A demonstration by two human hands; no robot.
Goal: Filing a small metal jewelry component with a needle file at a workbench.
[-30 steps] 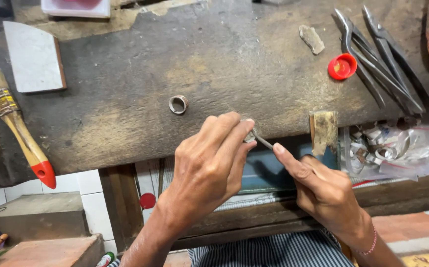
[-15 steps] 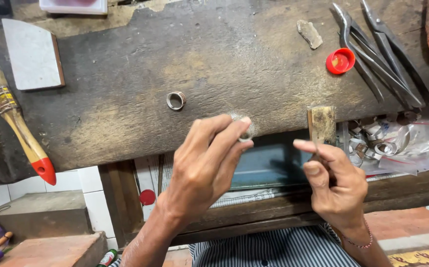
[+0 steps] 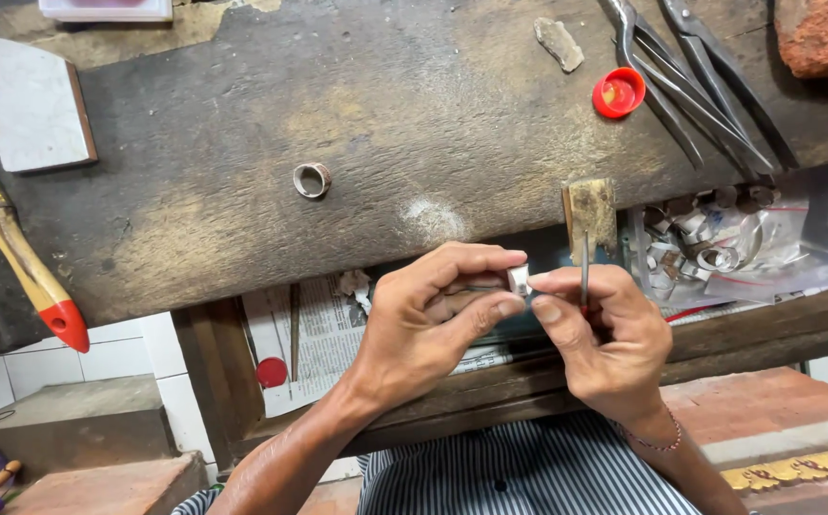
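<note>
L hand pinched a small silver ring at fingertips, R hand curled round thin file, thumb touching ring, both below bench edge

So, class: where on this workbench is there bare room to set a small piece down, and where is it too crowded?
Bare room: the wide dark stretch of bench between the white slab, the lone ring and the stone chip. Also around the pale dusty patch. Crowded: the right end, with red cap, pliers and the bag of rings.
</note>
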